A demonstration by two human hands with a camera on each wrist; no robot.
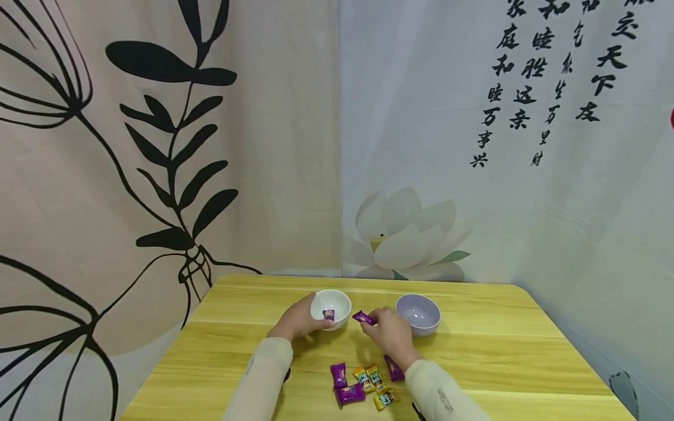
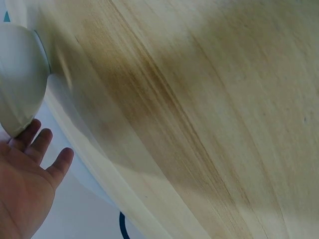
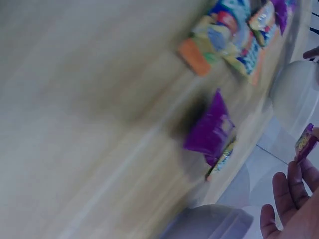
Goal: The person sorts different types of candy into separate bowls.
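My left hand (image 1: 301, 319) grips the white bowl (image 1: 344, 299) by its left side, the thumb along the near rim. In the left wrist view its fingertips meet the underside of the bowl's edge. One purple-wrapped candy (image 1: 329, 314) lies inside this bowl. My right hand (image 1: 392, 333) pinches another purple-wrapped candy (image 1: 363, 317) between thumb and fingers, just right of the white bowl and above the table. The other fingers of that hand spread apart in the right wrist view. A lavender bowl (image 1: 418, 313) stands right behind the right hand.
On the wooden table (image 1: 500, 351), nearer me, lie several yellow-wrapped candies (image 1: 376, 379) and several purple ones, among them a purple candy (image 1: 350, 394) at the front and a purple candy (image 1: 394, 368) by the right sleeve. A printed curtain (image 1: 284, 146) hangs behind the table's far edge.
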